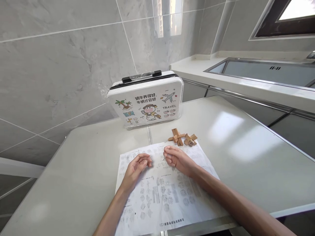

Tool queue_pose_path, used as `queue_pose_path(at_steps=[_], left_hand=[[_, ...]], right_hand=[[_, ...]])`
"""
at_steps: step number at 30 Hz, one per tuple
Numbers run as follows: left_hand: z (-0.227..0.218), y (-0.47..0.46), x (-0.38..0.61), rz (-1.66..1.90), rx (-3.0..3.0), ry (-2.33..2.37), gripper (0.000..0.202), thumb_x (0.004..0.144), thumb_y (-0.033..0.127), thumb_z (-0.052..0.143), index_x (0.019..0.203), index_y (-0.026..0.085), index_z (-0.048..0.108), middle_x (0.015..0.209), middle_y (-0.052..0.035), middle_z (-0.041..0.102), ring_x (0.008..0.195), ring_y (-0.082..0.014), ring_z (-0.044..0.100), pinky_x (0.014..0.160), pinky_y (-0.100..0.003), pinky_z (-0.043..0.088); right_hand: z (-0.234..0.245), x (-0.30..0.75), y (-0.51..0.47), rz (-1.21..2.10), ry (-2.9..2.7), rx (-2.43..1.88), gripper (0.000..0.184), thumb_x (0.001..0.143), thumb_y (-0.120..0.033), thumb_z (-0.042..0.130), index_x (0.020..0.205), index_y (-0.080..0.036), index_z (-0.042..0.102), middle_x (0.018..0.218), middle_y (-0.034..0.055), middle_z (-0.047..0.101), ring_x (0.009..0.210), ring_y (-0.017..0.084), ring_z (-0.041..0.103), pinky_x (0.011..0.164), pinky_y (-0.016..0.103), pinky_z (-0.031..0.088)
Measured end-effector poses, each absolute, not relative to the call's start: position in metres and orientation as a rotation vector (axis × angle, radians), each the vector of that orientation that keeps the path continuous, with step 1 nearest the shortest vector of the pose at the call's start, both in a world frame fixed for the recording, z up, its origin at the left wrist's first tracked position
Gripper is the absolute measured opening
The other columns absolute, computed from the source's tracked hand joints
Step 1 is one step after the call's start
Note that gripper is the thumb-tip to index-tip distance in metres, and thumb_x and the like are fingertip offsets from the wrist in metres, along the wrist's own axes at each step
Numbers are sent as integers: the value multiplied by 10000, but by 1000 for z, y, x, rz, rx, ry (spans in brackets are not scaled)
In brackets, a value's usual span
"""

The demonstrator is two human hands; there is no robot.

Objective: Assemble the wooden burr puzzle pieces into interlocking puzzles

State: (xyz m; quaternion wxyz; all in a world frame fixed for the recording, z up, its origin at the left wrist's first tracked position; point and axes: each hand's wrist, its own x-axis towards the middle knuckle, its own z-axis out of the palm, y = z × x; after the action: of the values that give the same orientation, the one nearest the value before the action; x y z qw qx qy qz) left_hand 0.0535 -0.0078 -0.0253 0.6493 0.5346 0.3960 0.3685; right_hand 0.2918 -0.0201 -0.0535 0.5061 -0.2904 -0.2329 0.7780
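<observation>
My left hand [139,166] rests palm inward over a large printed sheet [157,196], its fingers loosely curled with no object visible in them. Opposite it, my right hand [178,159] hovers over or lies on the same sheet, fingers half bent and nothing seen in the grasp. A gap of bare paper separates the two hands. Just beyond the right hand sit two small wooden interlocking puzzles: one [176,137] with crossed bars and a round peg, and a smaller one [190,140] marked with a character. Neither hand touches them. Rows of small diagrams cover the sheet.
A white case [147,101] with cartoon print, wrapped in clear plastic, stands against the tiled wall at the back of the light table [81,170]. To the right runs a counter [192,67] with a sink [258,70]. The table's right edge slants toward me.
</observation>
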Motion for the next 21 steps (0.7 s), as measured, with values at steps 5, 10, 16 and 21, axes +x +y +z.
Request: queue_pose_path(at_steps=[5, 10, 16, 21], left_hand=[[-27, -8, 52, 838, 1238, 903, 253, 960, 398, 734, 1118, 201, 720, 1000, -81, 699, 901, -220, 626, 928, -391, 470], [-28, -8, 49, 814, 1291, 919, 263, 981, 416, 700, 1134, 203, 706, 1026, -82, 692, 917, -217, 626, 937, -372, 472], [-29, -8, 46, 774, 1344, 947, 286, 998, 449, 663, 1155, 210, 686, 1045, -84, 686, 930, -217, 632, 950, -372, 480], [-31, -7, 46, 765, 1374, 955, 297, 1000, 466, 655, 1155, 213, 680, 1039, -84, 690, 925, -210, 637, 948, -373, 488]], right_hand=[[-55, 290, -19, 1871, -552, -701, 399, 799, -424, 897, 823, -193, 573, 798, -14, 570, 598, 88, 430, 516, 240, 273], [-54, 287, -20, 1849, -600, -727, 428, 810, -450, 881, 762, -196, 539, 700, -37, 519, 559, 88, 392, 507, 244, 262], [-55, 285, -20, 1854, -642, -736, 431, 854, -461, 837, 743, -203, 510, 656, -47, 490, 549, 94, 375, 512, 250, 263], [-57, 284, -19, 1853, -658, -709, 416, 881, -418, 808, 731, -205, 483, 651, -50, 478, 546, 92, 376, 505, 246, 254]])
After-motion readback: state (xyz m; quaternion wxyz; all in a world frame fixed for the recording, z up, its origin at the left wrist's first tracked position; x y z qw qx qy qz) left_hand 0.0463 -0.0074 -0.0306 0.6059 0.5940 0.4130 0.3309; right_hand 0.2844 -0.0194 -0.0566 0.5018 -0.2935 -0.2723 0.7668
